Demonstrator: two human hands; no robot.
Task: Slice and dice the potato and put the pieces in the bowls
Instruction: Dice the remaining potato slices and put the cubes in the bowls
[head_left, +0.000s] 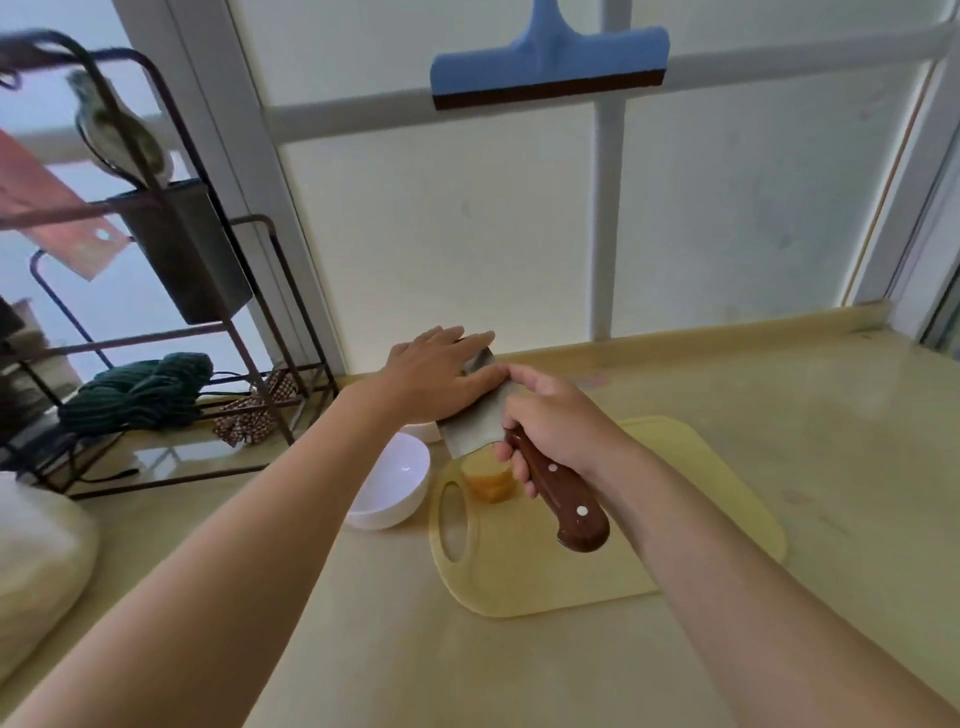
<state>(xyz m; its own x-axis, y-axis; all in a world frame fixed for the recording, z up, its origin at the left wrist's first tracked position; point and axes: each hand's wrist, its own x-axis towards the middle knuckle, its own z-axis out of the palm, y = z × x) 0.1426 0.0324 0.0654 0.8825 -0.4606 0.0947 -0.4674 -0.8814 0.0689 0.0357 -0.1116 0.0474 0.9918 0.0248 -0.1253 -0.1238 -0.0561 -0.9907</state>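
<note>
Hands: right hand (563, 423) grips cleaver (470, 423) handle; left hand (441, 376) flat, fingers straight, on blade.

The knife blade (470, 418) is dull-gleaming brushed metal. Its handle (566, 493) is polished reddish wood with bright metal rivets. The cutting board (701, 493) looks like smooth, matt plastic. The bowl (395, 483) is glossy white, the rack (156, 339) is thin dark metal, and the green cloth (140, 395) is soft and ribbed.
</note>
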